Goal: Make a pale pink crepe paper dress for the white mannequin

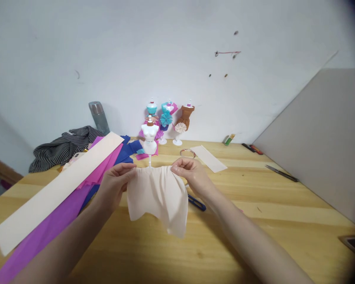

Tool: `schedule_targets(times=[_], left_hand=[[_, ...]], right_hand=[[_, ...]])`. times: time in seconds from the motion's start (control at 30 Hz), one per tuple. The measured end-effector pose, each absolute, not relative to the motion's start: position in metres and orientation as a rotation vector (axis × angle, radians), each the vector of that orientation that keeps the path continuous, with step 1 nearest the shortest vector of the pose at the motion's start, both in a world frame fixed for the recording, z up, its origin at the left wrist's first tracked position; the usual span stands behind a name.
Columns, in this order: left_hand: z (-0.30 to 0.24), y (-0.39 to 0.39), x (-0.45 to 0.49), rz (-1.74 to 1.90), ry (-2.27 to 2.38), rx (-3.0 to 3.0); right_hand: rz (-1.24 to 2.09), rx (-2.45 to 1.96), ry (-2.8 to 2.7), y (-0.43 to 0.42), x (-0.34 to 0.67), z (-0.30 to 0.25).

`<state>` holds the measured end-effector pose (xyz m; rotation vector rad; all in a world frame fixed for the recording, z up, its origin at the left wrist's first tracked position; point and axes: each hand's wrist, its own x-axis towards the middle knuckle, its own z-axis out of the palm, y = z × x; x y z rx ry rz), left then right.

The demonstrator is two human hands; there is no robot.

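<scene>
A piece of cream crepe paper (158, 193), gathered along its top edge, hangs between my two hands above the table. My left hand (116, 179) pinches its upper left corner, and my right hand (191, 173) pinches the upper right one. Just behind the paper stands a small white mannequin (150, 138) on a thin stand; its base is hidden. Dark blue scissors (197, 202) lie partly covered below my right hand. Beyond that hand a loop-shaped band (187, 153) and a cream paper strip (210, 158) rest on the wood.
Several dressed mini mannequins (185, 118) stand by the wall. On the left lie a long cream strip (59, 191), purple paper (55, 228), blue paper (126, 150), a striped cloth (66, 146) and a flask (99, 118). A small green bottle (229, 139) and a pointed tool (282, 173) lie right.
</scene>
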<state>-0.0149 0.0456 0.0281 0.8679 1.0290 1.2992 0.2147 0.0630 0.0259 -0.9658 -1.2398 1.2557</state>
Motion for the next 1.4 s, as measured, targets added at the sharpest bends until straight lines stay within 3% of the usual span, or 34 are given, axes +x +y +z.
schedule_targets(times=[0.4,0.7,1.4], left_hand=[[0.045,0.063,-0.003,1.61,1.216,1.092],[0.053,0.099,0.002,1.652,1.047,0.995],[0.04,0.132,-0.002,1.543,0.793,0.976]], right_hand=[[0.68,-0.904,-1.568,0.053,0.199,0.036],[1.002,-0.894,-1.346,0.113,0.208,0.04],[1.198,-0.726,-1.376,0.151,0.202,0.037]])
